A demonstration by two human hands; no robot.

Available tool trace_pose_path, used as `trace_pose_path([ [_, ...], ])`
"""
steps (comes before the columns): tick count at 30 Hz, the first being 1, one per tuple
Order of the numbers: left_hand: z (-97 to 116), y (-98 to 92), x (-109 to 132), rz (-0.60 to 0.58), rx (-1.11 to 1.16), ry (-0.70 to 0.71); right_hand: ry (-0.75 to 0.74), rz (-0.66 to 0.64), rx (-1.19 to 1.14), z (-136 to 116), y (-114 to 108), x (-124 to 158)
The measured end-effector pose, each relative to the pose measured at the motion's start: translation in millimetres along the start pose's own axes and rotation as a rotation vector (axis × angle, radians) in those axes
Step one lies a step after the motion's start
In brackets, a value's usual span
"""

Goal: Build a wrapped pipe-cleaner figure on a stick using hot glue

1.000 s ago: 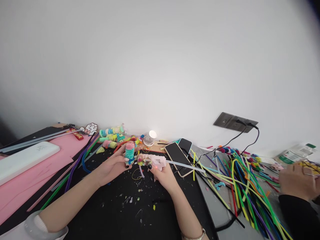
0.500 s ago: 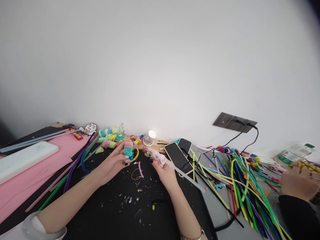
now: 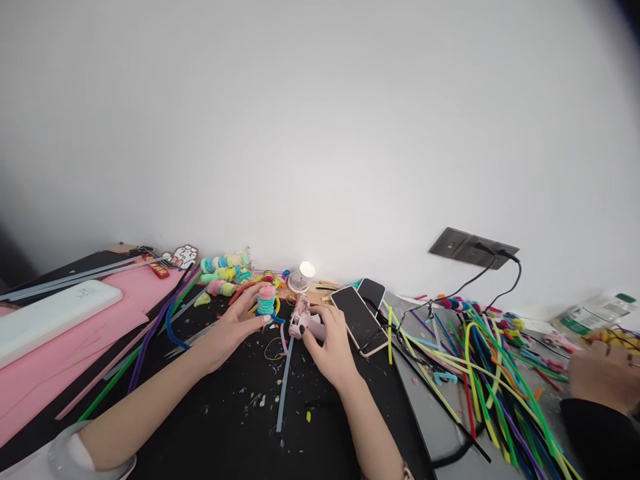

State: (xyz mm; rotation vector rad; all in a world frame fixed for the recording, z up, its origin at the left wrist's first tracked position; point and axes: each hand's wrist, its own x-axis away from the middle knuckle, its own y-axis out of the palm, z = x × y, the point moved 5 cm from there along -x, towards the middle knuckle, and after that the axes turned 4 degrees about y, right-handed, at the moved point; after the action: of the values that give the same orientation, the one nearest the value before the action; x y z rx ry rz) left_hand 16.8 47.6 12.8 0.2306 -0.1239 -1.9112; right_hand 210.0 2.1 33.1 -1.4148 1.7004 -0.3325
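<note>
My left hand (image 3: 233,331) is closed around a fuzzy pipe-cleaner coil (image 3: 267,301), pink at the top, teal below and blue at its base. The coil stands upright between thumb and fingers. My right hand (image 3: 330,343) grips a pale pink hot glue gun (image 3: 299,320), its fingers partly hidden behind the handle. From the gun's rear a long translucent glue stick (image 3: 285,393) points back toward me over the black mat (image 3: 240,427). Just beyond the gun sits a white paper cup (image 3: 301,276).
Several finished fuzzy coils (image 3: 225,261) lie by the wall at left, near pink sheets (image 3: 135,293) and a white case (image 3: 65,313). Two phones (image 3: 357,317) rest right of my hand. Loose pipe cleaners (image 3: 500,393) and black cables spread farther right, beside another person's hand (image 3: 603,377).
The glue gun has swung round and moved slightly left, so its glue stick points toward me instead of to the right. The coil has shifted a little right with my left hand.
</note>
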Motion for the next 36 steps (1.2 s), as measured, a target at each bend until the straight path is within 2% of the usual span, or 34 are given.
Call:
trace_pose_path([
  [3, -1.9, 6.5, 3.0, -0.070, -0.041, -0.019, -0.083, -0.084, -0.141, -12.6, 6.3, 3.4],
  [7, -2.7, 17.3, 7.0, -0.161, 0.023, -0.049, -0.046, -0.145, -0.132, -17.3, 18.6, 7.4],
  [14, -5.0, 18.8, 10.1, -0.222, 0.218, -0.115, 0.000, -0.125, -0.219, -14.5, 22.1, 6.3],
  [20, -11.9, 17.5, 13.8, -0.269, 0.287, -0.217, 0.024, -0.177, -0.289, -14.1, 24.6, 6.8],
  [26, -12.9, 21.5, 16.2, -0.342, 0.401, -0.245, 0.000, -0.191, -0.319, -18.0, 27.6, 8.6],
  [36, -13.4, 21.7, 18.9, -0.354, 0.432, -0.282, -0.015, -0.205, -0.342, -23.8, 29.9, 10.8],
])
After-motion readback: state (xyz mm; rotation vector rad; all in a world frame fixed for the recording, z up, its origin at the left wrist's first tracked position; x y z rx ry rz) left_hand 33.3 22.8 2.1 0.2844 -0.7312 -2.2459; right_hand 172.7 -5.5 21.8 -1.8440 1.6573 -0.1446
